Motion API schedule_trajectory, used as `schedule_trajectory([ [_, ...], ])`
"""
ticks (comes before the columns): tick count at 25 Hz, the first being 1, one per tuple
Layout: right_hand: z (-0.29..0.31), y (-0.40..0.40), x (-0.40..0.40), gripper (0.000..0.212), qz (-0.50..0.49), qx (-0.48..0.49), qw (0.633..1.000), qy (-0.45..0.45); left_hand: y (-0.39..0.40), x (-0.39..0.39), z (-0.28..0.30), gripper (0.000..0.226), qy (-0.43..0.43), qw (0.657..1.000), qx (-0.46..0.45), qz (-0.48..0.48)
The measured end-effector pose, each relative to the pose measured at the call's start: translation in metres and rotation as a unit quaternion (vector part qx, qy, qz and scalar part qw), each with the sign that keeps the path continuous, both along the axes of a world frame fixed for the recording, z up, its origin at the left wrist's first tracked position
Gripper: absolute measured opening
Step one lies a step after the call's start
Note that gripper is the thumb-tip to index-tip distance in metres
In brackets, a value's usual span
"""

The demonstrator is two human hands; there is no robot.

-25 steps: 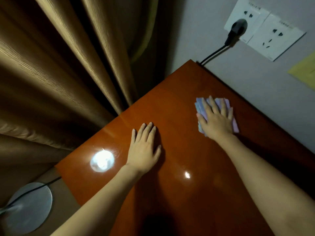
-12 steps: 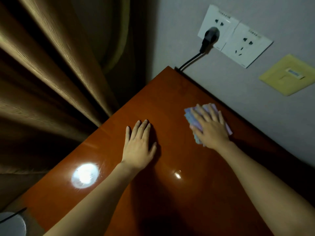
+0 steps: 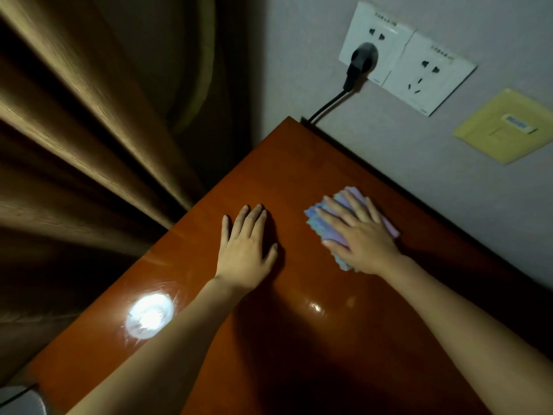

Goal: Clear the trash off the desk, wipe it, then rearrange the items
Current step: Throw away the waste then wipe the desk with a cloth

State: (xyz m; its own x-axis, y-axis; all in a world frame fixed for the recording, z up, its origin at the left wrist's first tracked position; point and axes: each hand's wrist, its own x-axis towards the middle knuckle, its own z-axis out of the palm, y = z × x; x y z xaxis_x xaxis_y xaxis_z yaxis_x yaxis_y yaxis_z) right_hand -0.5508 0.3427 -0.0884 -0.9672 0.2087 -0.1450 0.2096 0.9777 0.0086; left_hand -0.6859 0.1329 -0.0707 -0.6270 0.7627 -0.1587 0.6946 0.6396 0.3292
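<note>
While my right hand presses flat on the folded cloth, its fingers spread over the fabric rather than curled round it, my left hand lies palm down on the bare bench just beside it, fingers straight and only slightly apart, holding nothing. Compared with a second ago the cloth sits a little nearer my left hand and a little further from the wall, while the left hand has hardly shifted on the wood. I take that as a wiping stroke running along the back strip, so I judge the wiping step to be under way and the rearranging not yet begun; no trash or other items show on the part of the bench I can see.

The cloth is pale, lilac and blue, soft, with ragged layered edges poking out past my fingertips. The bench top is glossy reddish-brown wood, slick enough to throw back a round glare of light near its left edge. Behind it a black plug sits in a white socket plate, its cord dropping behind the bench corner. Heavy ribbed curtains hang to the left.
</note>
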Motion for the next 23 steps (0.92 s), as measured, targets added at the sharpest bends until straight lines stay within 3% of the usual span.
schedule_trajectory([
  [3, 0.005, 0.041, 0.018, 0.067, -0.140, 0.011, 0.990, 0.004, 0.010, 0.003, -0.001, 0.070, -0.005, 1.000, -0.003, 0.008],
  [6, 0.006, 0.051, -0.034, 0.061, -0.269, -0.026, 0.963, 0.003, 0.011, 0.008, -0.002, 0.069, -0.005, 1.000, -0.004, 0.010],
  [10, 0.004, 0.013, -0.087, 0.059, -0.212, -0.032, 0.977, -0.002, 0.012, 0.020, -0.001, 0.069, -0.008, 1.000, -0.011, 0.008],
  [15, 0.002, -0.023, 0.014, 0.065, -0.036, -0.013, 0.999, -0.004, 0.018, 0.038, 0.003, 0.070, -0.020, 1.000, -0.022, 0.006],
  [17, 0.003, -0.003, 0.055, 0.065, -0.063, -0.006, 0.998, -0.015, 0.027, 0.048, 0.005, 0.069, -0.026, 0.999, -0.022, -0.010],
  [19, 0.007, 0.029, 0.065, 0.068, -0.170, -0.005, 0.985, -0.019, 0.032, 0.060, 0.005, 0.069, -0.025, 0.999, -0.026, -0.029],
  [21, 0.008, 0.048, 0.039, 0.063, -0.279, -0.020, 0.960, -0.010, 0.032, 0.066, 0.004, 0.068, -0.024, 0.999, -0.034, -0.036],
  [23, 0.005, 0.043, 0.005, 0.061, -0.305, -0.037, 0.952, 0.004, 0.029, 0.069, 0.003, 0.067, -0.019, 0.998, -0.037, -0.040],
])
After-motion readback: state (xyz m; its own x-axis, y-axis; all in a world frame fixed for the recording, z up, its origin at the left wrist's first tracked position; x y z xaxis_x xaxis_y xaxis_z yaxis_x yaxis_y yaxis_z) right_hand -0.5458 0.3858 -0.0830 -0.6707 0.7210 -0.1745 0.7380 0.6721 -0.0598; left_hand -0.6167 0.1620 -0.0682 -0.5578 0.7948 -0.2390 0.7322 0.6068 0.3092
